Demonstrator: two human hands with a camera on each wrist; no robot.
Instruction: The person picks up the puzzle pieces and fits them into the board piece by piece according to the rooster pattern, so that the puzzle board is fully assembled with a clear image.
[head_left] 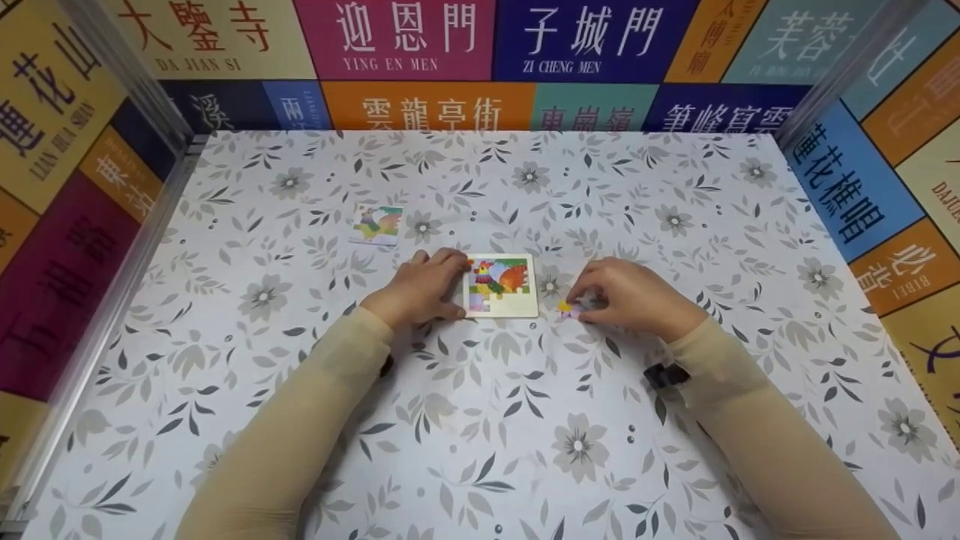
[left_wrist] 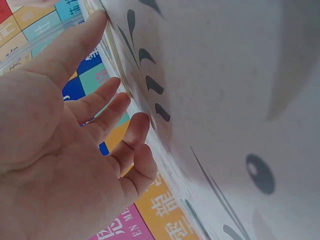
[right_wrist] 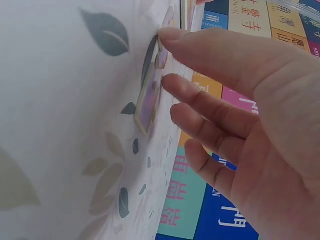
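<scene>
Square wooden rooster puzzle board (head_left: pixel 501 286) lay flat near the middle of the bench (head_left: pixel 525 450), which was covered with a white cloth printed with grey flowers and leaves. Left hand (head_left: pixel 420 288) rested against the board's left edge, its fingers (left_wrist: pixel 117 107) loosely extended and touching the board, gripping nothing. Right hand (head_left: pixel 628 296) lay just to the right of the board; its fingers (right_wrist: pixel 200 47) were slightly bent, with thumb and fingertips touching a small purple-and-yellow puzzle piece (head_left: pixel 568 308) that lay flat on the cloth. Whether the piece was pinched or merely pressed could not be told. The piece sat just beside the board's lower right corner, apart from it. A small reference card showing the same rooster picture (head_left: pixel 376 224) lay farther back and to the left, well apart from both hands. Colourful wall panels with Chinese lettering (head_left: pixel 480 60) enclosed the bench on three sides.
</scene>
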